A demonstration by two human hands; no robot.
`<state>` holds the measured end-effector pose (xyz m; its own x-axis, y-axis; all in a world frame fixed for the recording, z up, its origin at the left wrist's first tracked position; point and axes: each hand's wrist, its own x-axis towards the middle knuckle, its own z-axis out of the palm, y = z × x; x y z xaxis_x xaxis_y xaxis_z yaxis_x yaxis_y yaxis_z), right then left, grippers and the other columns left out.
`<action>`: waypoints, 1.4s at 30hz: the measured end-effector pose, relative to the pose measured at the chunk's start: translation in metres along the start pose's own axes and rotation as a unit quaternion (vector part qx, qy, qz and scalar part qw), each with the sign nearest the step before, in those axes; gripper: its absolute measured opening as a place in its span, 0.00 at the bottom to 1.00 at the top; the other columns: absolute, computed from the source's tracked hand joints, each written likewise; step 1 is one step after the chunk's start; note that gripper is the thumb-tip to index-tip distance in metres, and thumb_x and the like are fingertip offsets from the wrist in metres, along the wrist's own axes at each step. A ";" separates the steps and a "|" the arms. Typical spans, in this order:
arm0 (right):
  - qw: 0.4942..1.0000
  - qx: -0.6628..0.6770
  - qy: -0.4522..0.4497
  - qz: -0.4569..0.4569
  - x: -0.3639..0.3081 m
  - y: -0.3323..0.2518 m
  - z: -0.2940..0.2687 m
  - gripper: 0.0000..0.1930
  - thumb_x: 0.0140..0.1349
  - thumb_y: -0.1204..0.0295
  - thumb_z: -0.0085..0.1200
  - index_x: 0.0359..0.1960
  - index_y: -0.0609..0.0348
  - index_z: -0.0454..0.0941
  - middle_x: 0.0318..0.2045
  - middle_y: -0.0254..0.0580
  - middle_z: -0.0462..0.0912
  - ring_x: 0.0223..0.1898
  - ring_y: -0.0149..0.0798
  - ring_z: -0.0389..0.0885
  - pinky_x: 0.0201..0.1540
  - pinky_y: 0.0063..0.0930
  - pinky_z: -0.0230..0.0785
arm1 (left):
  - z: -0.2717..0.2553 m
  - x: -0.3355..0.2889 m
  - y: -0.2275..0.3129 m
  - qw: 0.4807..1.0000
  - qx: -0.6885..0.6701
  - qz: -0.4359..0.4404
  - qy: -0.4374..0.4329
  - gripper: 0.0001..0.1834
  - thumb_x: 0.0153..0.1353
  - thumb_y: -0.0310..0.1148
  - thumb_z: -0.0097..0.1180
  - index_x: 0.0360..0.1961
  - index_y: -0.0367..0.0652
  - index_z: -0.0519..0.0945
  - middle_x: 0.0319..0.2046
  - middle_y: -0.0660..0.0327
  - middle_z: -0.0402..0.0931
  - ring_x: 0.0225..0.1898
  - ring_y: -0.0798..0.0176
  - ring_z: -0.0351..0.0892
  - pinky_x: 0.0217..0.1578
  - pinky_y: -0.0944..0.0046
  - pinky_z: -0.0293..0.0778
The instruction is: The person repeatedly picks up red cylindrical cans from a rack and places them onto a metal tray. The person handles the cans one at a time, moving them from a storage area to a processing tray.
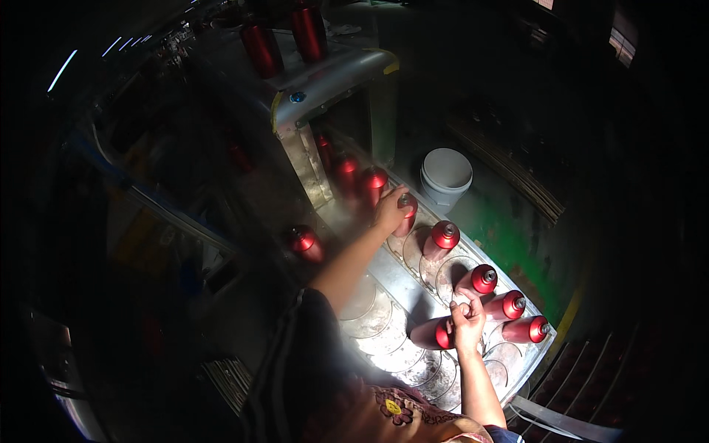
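Observation:
My left hand (391, 212) is wrapped round the top of a shiny red metal bottle (408, 205) on a conveyor of round plates. My right hand (468, 322) has its fingers closed round the neck end of another red bottle (430, 334), which leans over with its base to the left. Between my hands stand a red bottle (445, 235) and a tilted one (484, 279), close above my right fingers. Two more red bottles (508, 304) (529, 330) lean at the conveyor's right end. The fingertips of my right hand are partly hidden.
Beyond my left hand, several red bottles (375, 179) line up toward a metal housing (332, 81) with two bottles (309, 33) on top. A white bucket (447, 171) stands behind the conveyor. One red bottle (305, 242) stands left of my left forearm. The surroundings are dark.

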<state>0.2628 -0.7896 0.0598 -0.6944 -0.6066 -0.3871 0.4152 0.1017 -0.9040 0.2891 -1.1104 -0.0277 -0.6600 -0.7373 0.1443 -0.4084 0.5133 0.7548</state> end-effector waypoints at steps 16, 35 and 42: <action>0.991 -0.026 -0.104 -0.076 -0.091 0.097 0.011 0.12 0.68 0.78 0.53 0.52 0.64 0.74 0.30 0.31 0.76 0.30 0.23 0.71 0.37 0.18 0.67 | -0.029 -0.307 0.082 0.868 -0.223 -0.069 -0.438 0.42 0.46 0.37 0.72 0.63 0.40 0.68 0.55 0.49 0.75 0.54 0.58 0.76 0.55 0.61 0.70; 0.978 -0.098 0.079 -0.169 -0.179 0.124 -0.208 0.11 0.63 0.82 0.55 0.47 0.62 0.77 0.37 0.33 0.78 0.35 0.25 0.75 0.41 0.20 0.70 | 0.101 -0.381 0.152 0.960 -0.119 0.056 -0.248 0.23 0.56 0.32 0.64 0.55 0.48 0.80 0.52 0.55 0.73 0.52 0.56 0.75 0.54 0.63 0.72; 0.957 -0.094 0.195 -0.191 -0.242 0.122 -0.278 0.10 0.67 0.81 0.53 0.48 0.63 0.74 0.35 0.34 0.78 0.32 0.24 0.75 0.36 0.19 0.72 | 0.120 -0.322 0.182 0.954 -0.221 0.034 -0.198 0.19 0.62 0.33 0.61 0.54 0.44 0.80 0.50 0.56 0.75 0.53 0.59 0.75 0.57 0.65 0.68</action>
<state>0.3185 -0.4114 -0.0068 -0.9565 -0.2905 -0.0258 -0.0017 0.0940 -0.9956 0.3518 -0.7274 -0.0138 -0.8975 -0.4406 0.0157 -0.1080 0.2543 0.9611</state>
